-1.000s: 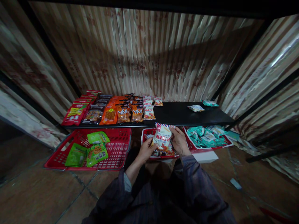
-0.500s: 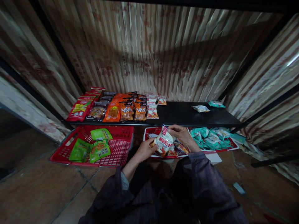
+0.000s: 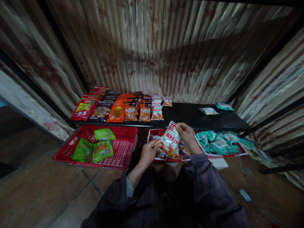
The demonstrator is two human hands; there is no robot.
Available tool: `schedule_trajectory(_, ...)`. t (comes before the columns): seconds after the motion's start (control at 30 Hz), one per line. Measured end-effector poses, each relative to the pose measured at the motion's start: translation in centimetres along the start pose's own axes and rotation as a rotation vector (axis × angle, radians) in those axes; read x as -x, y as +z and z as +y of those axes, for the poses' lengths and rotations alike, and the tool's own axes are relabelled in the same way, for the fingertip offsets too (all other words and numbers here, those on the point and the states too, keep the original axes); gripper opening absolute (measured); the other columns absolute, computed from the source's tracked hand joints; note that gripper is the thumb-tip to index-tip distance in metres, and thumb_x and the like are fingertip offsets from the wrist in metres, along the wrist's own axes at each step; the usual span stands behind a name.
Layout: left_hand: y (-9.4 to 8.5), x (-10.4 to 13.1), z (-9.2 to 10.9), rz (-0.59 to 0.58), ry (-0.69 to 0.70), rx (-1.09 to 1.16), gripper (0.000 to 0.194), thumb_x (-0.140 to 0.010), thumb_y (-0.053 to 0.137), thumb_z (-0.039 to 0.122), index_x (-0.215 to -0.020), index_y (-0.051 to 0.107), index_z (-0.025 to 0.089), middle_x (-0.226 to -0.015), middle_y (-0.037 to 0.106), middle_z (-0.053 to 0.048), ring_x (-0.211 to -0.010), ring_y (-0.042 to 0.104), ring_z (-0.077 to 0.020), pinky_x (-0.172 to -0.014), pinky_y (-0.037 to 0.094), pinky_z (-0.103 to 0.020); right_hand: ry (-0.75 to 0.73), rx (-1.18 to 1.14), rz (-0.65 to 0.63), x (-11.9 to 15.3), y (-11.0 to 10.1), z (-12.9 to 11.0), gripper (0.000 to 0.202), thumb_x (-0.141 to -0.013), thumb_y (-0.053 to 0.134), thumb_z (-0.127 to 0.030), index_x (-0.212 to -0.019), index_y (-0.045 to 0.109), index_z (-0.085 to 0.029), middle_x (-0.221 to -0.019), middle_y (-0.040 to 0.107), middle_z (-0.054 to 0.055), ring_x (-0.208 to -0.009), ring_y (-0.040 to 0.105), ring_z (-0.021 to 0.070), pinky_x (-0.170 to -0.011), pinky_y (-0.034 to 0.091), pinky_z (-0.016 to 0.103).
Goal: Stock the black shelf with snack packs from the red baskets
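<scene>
A white snack packet with red print [image 3: 171, 139] is held between both hands, tilted above the middle red basket [image 3: 149, 136]. My left hand [image 3: 148, 153] pinches its lower left edge, and my right hand [image 3: 187, 136] grips its upper right side. More packets [image 3: 184, 150] lie in the basket beneath it. Similar white packets [image 3: 157, 112] stand in a row on the black shelf [image 3: 182, 115], beside orange packets [image 3: 144, 113] on their left.
The left red basket [image 3: 121, 152] holds green packets [image 3: 103, 151]; the right one holds teal packets [image 3: 218, 142]. Red packets [image 3: 84, 109] fill the shelf's left end. A white packet [image 3: 208, 111] and a teal packet [image 3: 224, 106] lie at its right. Dark posts [image 3: 268, 118] flank the shelf.
The held packet has risen a little and turned more upright, its print now facing the camera more fully. The whole view has shifted slightly. Both hands still hold the packet.
</scene>
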State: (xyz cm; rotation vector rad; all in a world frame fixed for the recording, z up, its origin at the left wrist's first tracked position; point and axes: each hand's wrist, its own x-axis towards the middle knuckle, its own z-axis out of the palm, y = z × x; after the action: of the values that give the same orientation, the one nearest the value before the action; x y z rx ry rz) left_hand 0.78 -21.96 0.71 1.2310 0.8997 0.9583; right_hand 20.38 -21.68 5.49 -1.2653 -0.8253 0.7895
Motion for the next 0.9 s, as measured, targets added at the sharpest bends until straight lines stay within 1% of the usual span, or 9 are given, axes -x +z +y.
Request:
schedule_trajectory(0.07,0.0,-0.1,0.0,0.035,-0.006,0.019,0.041,-0.068,0.075,0.046,-0.095,0.077,0.016,-0.086,0.076,-0.005,-0.076,0.068,-0.0217,-0.065,0.055,-0.029,0.022,-0.013,0.01,-0.2,0.1,0.1,0.03,-0.055,0.083,-0.044,-0.064,0.067,-0.019,-0.055,0.061,-0.005,-0.049,0.044,0.0094,-0.048,0.033,0.023)
schedule_trajectory(0.2,0.0,-0.1,0.3,0.003,-0.082,0.153,0.046,-0.06,0.08,0.053,-0.085,0.077,0.014,-0.076,0.074,-0.005,-0.068,0.067,-0.0191,-0.059,0.056,-0.029,0.044,-0.028,0.038,-0.6,0.1,0.2,0.031,-0.054,0.085,-0.043,-0.066,0.069,-0.019,-0.056,0.062,-0.004,-0.049,0.047,0.0096,-0.048,0.035,0.023)
schedule_trajectory(0.27,0.0,-0.2,0.7,0.014,-0.108,0.201,0.047,-0.058,0.082,0.053,-0.082,0.076,0.013,-0.075,0.074,-0.004,-0.067,0.066,-0.0178,-0.059,0.057,-0.028,0.033,-0.036,0.053,-0.6,0.1,0.3,0.031,-0.056,0.085,-0.043,-0.073,0.071,-0.02,-0.064,0.066,-0.004,-0.056,0.053,0.011,-0.052,0.04,0.024)
schedule_trajectory(0.33,0.0,-0.4,1.0,0.054,-0.122,0.246,0.048,-0.058,0.084,0.052,-0.083,0.075,0.013,-0.077,0.074,-0.005,-0.069,0.067,-0.0173,-0.06,0.057,-0.028,0.008,-0.062,0.114,-0.2,-0.1,0.6,0.034,-0.059,0.084,-0.043,-0.085,0.072,-0.023,-0.077,0.071,-0.003,-0.067,0.06,0.0127,-0.06,0.046,0.023)
schedule_trajectory(0.4,0.0,-0.6,1.1,0.113,-0.135,0.312,0.048,-0.056,0.086,0.05,-0.084,0.075,0.012,-0.079,0.074,-0.005,-0.071,0.067,-0.0169,-0.062,0.058,-0.028,0.01,-0.111,0.202,0.9,-0.2,1.3,0.037,-0.062,0.083,-0.043,-0.094,0.071,-0.027,-0.091,0.072,-0.002,-0.079,0.064,0.0133,-0.068,0.05,0.023)
schedule_trajectory(0.47,0.1,-1.0,1.2,0.175,-0.15,0.383,0.045,-0.057,0.087,0.047,-0.083,0.074,0.012,-0.079,0.073,-0.004,-0.072,0.067,-0.0162,-0.064,0.059,-0.028,0.069,-0.156,0.225,2.6,-0.1,2.4,0.035,-0.066,0.082,-0.046,-0.092,0.07,-0.027,-0.095,0.071,-0.001,-0.084,0.065,0.0135,-0.071,0.051,0.023)
schedule_trajectory(0.6,0.8,-1.3,1.1,0.256,-0.161,0.468,0.032,-0.066,0.083,0.037,-0.086,0.072,0.013,-0.086,0.074,-0.005,-0.078,0.069,-0.0164,-0.073,0.061,-0.032,0.203,-0.187,0.101,5.9,0.5,4.3,0.037,-0.063,0.084,-0.047,-0.089,0.07,-0.023,-0.09,0.072,0.001,-0.082,0.066,0.0156,-0.07,0.052,0.026)
schedule_trajectory(0.7,1.6,-1.2,1.1,0.239,-0.168,0.487,0.026,-0.071,0.08,0.031,-0.088,0.072,0.014,-0.091,0.074,-0.006,-0.083,0.071,-0.0182,-0.081,0.061,-0.035,0.198,-0.204,0.03,6.9,1.3,4.7,0.041,-0.06,0.085,-0.044,-0.091,0.07,-0.022,-0.088,0.073,0.002,-0.076,0.064,0.0156,-0.069,0.052,0.027)
schedule_trajectory(0.9,2.3,-0.5,1.7,0.109,-0.172,0.49,0.028,-0.068,0.082,0.03,-0.088,0.071,0.013,-0.095,0.075,-0.008,-0.091,0.071,-0.0218,-0.09,0.058,-0.039,0.158,-0.222,0.117,6.3,2.0,4.4,0.038,-0.06,0.085,-0.04,-0.089,0.071,-0.022,-0.075,0.069,-0.003,-0.059,0.055,0.0105,-0.056,0.047,0.024)
